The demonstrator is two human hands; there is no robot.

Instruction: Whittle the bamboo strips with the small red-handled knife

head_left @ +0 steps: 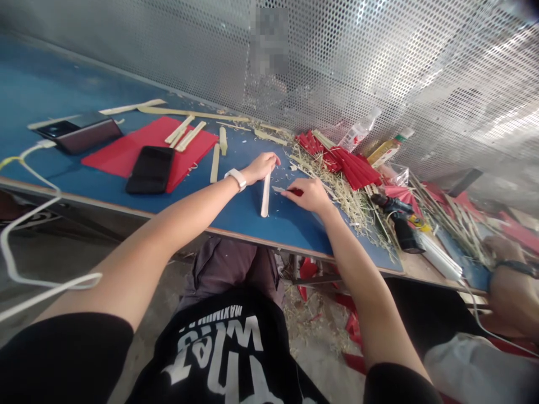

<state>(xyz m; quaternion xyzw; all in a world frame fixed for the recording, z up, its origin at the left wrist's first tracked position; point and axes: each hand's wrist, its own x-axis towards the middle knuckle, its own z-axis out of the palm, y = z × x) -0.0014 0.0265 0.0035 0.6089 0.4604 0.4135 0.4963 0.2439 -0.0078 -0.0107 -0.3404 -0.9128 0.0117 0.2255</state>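
Note:
My left hand (261, 166) is closed around the upper end of a pale bamboo strip (265, 196), whose lower end points toward me over the blue table (236, 209). In my right hand (310, 193) is a small knife (290, 192) with a red handle, its thin blade pointing left at the strip. A narrow gap shows between blade and strip. Left of my left hand lie two loose bamboo pieces, a flat strip (215, 163) and a shorter one (223, 140). Small shavings are scattered around both hands.
A red sheet (126, 147) carries several short bamboo strips and a black phone (150, 169). A power bank (88, 134) with a white cable is further left. Right are shavings (353, 205), red folded fans (356, 165), bottles (361, 129), a power drill (400, 221) and a co-worker's arm (511, 280).

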